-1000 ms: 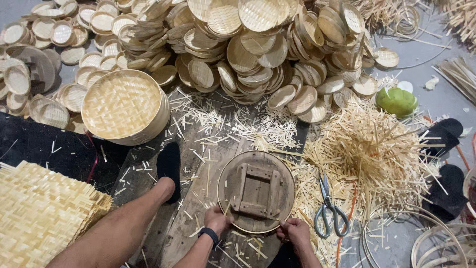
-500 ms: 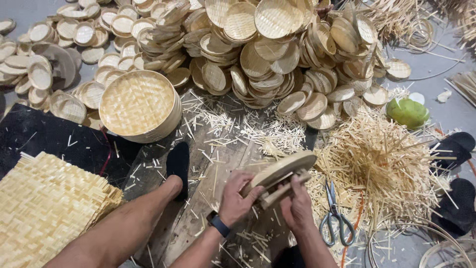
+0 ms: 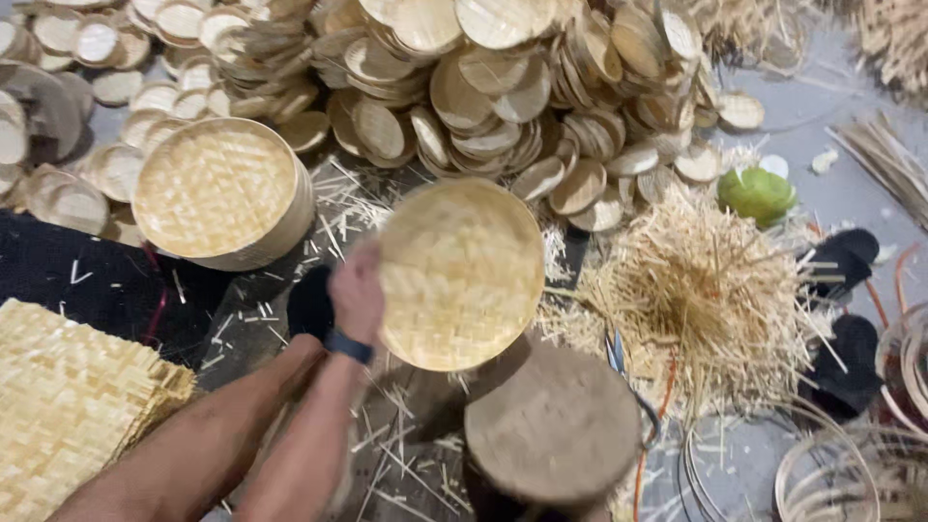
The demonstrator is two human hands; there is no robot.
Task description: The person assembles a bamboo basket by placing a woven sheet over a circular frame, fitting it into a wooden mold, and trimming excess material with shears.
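Half a second ago both hands gripped a round wooden form tilted up off the floor; now a woven bamboo lid point(image 3: 461, 275) is lifted clear, its plaited face turned up towards the person, while a round wooden block point(image 3: 553, 422) sits low near the bottom edge of the floor. Left hand point(image 3: 355, 295), a dark band at its wrist, grips the lid's left rim, fingers point(image 3: 340, 280) curled round the edge. Right hand is out of sight, perhaps behind the lid, so whether it grips or hangs loose I cannot tell. To the left stands a bigger woven basket point(image 3: 220, 190), and a heap of finished lids point(image 3: 483, 87) runs along the far edge of the floor. A pile of bamboo splints point(image 3: 701, 290) lies to the right, with a green cup point(image 3: 756, 193) beyond it. Holding by the rim alone looks sensible to me: a thumb pressed into the weave could dent it, and the lid should stay level while it is checked
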